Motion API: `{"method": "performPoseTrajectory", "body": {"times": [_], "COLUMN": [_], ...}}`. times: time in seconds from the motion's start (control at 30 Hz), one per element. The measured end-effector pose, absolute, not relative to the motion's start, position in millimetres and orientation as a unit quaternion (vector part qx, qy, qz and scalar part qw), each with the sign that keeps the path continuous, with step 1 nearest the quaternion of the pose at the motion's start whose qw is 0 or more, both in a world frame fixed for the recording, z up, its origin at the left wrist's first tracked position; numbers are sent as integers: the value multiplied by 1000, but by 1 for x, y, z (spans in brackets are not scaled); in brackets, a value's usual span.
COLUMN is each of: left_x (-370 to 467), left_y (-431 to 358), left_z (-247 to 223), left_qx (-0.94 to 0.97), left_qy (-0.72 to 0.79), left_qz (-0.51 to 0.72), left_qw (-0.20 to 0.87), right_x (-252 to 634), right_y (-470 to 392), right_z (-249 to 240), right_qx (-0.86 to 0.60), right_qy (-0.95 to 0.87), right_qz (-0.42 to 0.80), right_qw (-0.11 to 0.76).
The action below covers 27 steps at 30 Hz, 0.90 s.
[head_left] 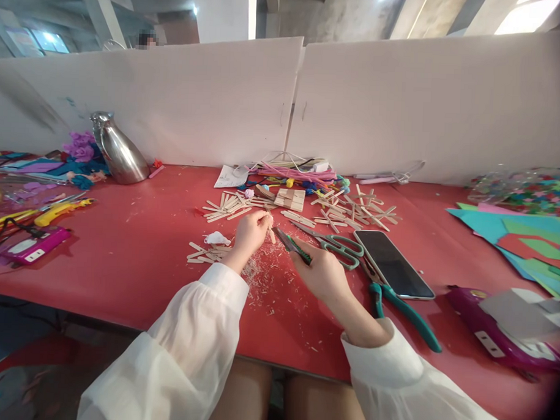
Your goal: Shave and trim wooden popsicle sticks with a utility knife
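Pinched in my left hand (251, 235) is a short wooden craft stick (273, 235), its end pointing down toward the table. My right hand (322, 273) is wrapped round a utility knife (293, 246) with a dark and green handle. The knife's tip lies close to the stick; whether they touch I cannot tell. Below both hands, wood shavings (263, 274) are scattered over the red tabletop (168, 267). Scissors (340, 246) with green handles lie just beyond my right hand. Loose craft sticks (208, 254) lie left of my left hand, beside a small white object (217, 238).
At right lie a phone (394, 263), teal-handled pliers (407, 312), a purple power strip (491, 334) and coloured sheets (527, 237). More craft sticks (353, 207) and pipe cleaners (295, 174) lie ahead. A steel jug (121, 149) stands back left, before a white partition (196, 109).
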<state>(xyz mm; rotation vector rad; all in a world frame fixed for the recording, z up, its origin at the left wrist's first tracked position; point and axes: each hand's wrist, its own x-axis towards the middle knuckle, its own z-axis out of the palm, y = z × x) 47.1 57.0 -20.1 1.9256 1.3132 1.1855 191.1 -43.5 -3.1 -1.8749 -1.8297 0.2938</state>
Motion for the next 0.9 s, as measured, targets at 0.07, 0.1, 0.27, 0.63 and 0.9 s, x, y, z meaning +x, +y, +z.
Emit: {"method": "performPoseTrajectory", "body": {"times": [0.07, 0.1, 0.27, 0.63, 0.9], "left_x": [47, 47, 47, 50, 48], "left_y": [56, 55, 55, 56, 56], "left_z": [-18, -18, -19, -22, -23], "left_qx": [714, 714, 717, 715, 714], "left_qy": [485, 485, 481, 477, 484], "left_qz": [436, 436, 432, 426, 425], "left_qw": [256, 254, 259, 282, 276], "right_x": [190, 189, 186, 180, 179], "right_y": [-44, -44, -46, -46, -49], "right_z": [-3, -3, -3, -3, -4], "right_qx": [-698, -701, -707, -697, -710], "right_qy": [-673, -674, -680, -694, -681], "right_qz": [78, 65, 13, 49, 26], "right_qw": [233, 224, 192, 172, 177]}}
